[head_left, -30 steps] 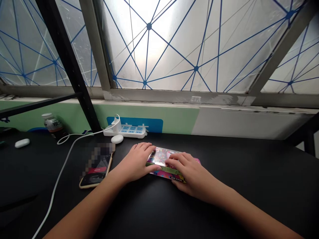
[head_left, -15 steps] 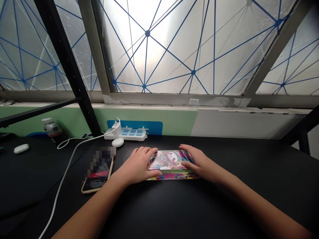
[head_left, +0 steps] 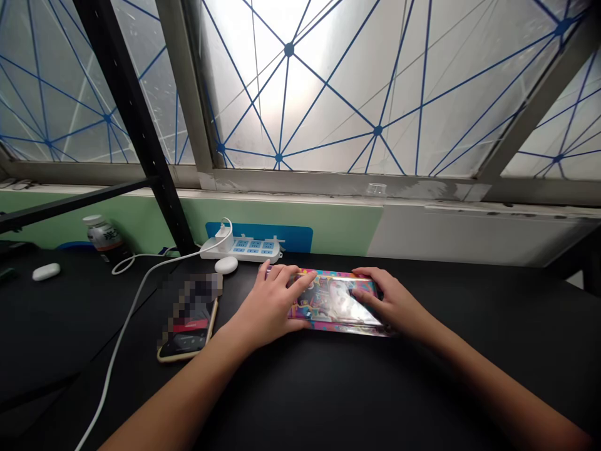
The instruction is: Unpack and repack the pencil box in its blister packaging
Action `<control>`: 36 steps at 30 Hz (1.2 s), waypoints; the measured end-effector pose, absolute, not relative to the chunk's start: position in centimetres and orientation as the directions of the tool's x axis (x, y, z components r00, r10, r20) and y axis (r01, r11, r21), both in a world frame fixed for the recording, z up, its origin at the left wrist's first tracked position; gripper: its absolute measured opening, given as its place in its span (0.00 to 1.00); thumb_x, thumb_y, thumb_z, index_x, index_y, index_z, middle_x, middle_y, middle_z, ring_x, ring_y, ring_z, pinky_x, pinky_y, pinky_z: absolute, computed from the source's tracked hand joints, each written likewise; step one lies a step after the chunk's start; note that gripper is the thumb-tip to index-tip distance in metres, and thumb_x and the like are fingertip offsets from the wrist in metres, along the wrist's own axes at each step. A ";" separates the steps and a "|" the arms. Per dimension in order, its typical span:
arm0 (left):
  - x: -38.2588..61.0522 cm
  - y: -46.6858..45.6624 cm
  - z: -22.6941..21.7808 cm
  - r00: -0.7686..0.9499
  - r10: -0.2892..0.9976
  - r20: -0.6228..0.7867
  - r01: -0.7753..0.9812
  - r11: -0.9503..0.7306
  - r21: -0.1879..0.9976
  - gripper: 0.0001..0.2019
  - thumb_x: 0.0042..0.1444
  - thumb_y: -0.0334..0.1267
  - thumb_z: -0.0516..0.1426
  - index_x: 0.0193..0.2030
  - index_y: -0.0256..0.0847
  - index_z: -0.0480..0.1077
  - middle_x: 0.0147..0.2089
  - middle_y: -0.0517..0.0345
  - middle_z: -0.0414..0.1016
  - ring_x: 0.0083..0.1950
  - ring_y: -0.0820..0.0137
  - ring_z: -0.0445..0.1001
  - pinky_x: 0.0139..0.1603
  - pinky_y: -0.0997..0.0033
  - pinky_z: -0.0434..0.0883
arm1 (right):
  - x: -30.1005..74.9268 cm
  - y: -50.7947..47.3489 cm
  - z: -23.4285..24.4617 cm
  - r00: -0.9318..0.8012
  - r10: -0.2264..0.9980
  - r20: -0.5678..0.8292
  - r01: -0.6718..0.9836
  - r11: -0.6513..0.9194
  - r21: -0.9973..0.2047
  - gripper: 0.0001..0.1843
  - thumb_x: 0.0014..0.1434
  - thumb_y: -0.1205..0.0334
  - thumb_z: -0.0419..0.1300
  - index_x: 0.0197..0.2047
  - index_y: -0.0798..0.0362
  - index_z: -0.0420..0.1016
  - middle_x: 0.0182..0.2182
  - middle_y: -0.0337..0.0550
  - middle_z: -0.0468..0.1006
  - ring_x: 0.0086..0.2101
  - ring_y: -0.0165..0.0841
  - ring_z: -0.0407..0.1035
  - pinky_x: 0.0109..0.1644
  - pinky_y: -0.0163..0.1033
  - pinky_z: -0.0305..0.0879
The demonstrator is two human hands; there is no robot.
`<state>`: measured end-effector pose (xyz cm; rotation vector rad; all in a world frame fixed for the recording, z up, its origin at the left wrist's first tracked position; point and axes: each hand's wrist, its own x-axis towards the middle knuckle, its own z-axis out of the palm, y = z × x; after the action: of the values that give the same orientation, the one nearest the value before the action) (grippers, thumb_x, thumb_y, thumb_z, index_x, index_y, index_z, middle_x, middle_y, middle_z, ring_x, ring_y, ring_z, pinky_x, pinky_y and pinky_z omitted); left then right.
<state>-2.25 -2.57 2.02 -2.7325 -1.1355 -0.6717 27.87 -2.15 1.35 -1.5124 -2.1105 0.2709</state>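
A flat, shiny, colourful box (head_left: 335, 300) with cartoon print lies on the black desk in front of me. Its top catches a bright glare, and pink and blue show along its edges. My left hand (head_left: 278, 305) grips the left end, thumb at the near side and fingers spread over the top. At the other end, my right hand (head_left: 387, 300) holds the box with its thumb on the upper face and fingers round the far corner. Both hands cover the box's ends, and its underside is hidden.
A phone (head_left: 185, 343) lies left of my left hand, partly blurred out. Behind it are a round white object (head_left: 226, 265) and a white power strip (head_left: 256, 249) with a plugged-in cable (head_left: 110, 369). A bottle (head_left: 106, 238) and a small white case (head_left: 46, 271) sit farther left.
The box's upper face looks different: the white cartoon face and green strip have given way to a glossy, glaring surface. My left fingers now reach farther over it. The view has shifted slightly.
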 end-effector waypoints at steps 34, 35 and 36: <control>-4.0 -1.7 3.3 0.564 0.586 0.582 0.716 -0.698 0.009 0.17 0.56 0.44 0.66 0.49 0.42 0.72 0.49 0.50 0.74 0.51 0.56 0.70 0.52 0.55 0.68 | 25.6 -4.9 3.0 -0.464 0.684 0.563 0.819 0.574 -0.022 0.14 0.62 0.52 0.62 0.48 0.50 0.72 0.42 0.49 0.78 0.37 0.42 0.72 0.41 0.46 0.66; -4.0 -1.6 3.4 0.568 0.591 0.572 0.716 -0.698 0.010 0.17 0.56 0.44 0.67 0.49 0.42 0.71 0.49 0.50 0.74 0.51 0.56 0.71 0.51 0.56 0.68 | 25.4 -5.0 2.9 -0.462 0.695 0.551 0.825 0.565 -0.021 0.14 0.62 0.52 0.62 0.48 0.50 0.72 0.43 0.49 0.78 0.36 0.41 0.72 0.40 0.46 0.67; -4.0 -1.6 3.5 0.572 0.595 0.564 0.715 -0.699 0.013 0.17 0.56 0.44 0.67 0.48 0.42 0.71 0.50 0.51 0.74 0.51 0.56 0.71 0.51 0.56 0.68 | 25.3 -5.1 2.9 -0.459 0.707 0.538 0.832 0.555 -0.020 0.14 0.62 0.52 0.61 0.48 0.49 0.71 0.44 0.48 0.79 0.35 0.41 0.72 0.39 0.46 0.67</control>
<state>-3.98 -1.61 3.45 -2.5872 -1.0951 -0.8075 25.28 -5.07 2.89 -1.2387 -2.2985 -0.3363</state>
